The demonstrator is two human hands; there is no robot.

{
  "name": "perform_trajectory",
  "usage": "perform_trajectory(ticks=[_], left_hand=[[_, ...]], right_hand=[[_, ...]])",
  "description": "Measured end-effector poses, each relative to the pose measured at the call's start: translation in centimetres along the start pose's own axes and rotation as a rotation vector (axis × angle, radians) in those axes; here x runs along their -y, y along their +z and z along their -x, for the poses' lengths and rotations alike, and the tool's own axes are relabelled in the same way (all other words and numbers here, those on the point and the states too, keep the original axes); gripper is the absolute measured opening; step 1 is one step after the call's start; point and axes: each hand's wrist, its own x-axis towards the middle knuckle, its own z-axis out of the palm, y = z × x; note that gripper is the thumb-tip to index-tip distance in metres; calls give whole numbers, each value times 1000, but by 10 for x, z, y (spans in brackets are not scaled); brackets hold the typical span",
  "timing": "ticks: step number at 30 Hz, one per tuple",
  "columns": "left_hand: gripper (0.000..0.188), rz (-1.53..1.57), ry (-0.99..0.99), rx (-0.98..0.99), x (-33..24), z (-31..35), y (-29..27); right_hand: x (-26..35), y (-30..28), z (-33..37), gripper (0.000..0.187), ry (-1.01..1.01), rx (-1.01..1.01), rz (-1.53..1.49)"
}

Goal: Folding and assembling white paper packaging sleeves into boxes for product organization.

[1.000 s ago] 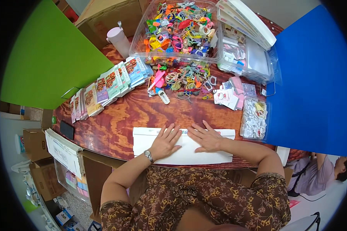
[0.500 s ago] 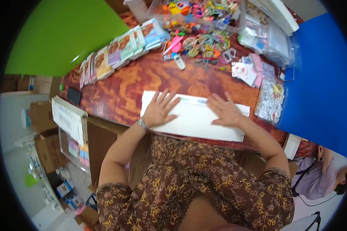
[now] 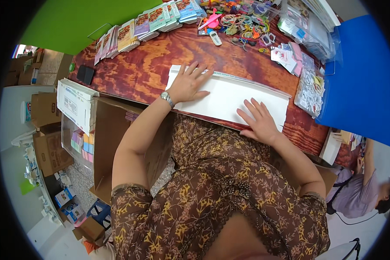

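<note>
Up on the head, and it's the left lens of a side-by-side pair; it looks steeply down past the patterned dress point(image 3: 212, 177), which looms large on the near side; left hand point(image 3: 187, 88) and right hand point(image 3: 261, 124) fall mid-view, a bit farther off; the table point(image 3: 156, 50) stretches toward the far edge; fisheye darkness curves round left and right.

There are two foreground hands point(image 3: 188, 86) point(image 3: 262, 124) (one watch point(image 3: 167, 99)), one white cardboard piece point(image 3: 229, 96) beneath, two coloured panels point(image 3: 69, 21) point(image 3: 362, 78).
</note>
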Motion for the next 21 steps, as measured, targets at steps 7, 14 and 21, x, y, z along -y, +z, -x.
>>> perform_trajectory(ticks=[7, 14, 21], left_hand=[[67, 59, 169, -189, -19, 23, -13], [34, -164, 360, -123, -46, 53, -8], [20, -3, 274, 28, -66, 41, 4]], right_hand=[[-3, 23, -2, 73, 77, 46, 83], [7, 12, -20, 67, 17, 152, 229], [-3, 32, -25, 60, -110, 118, 311]])
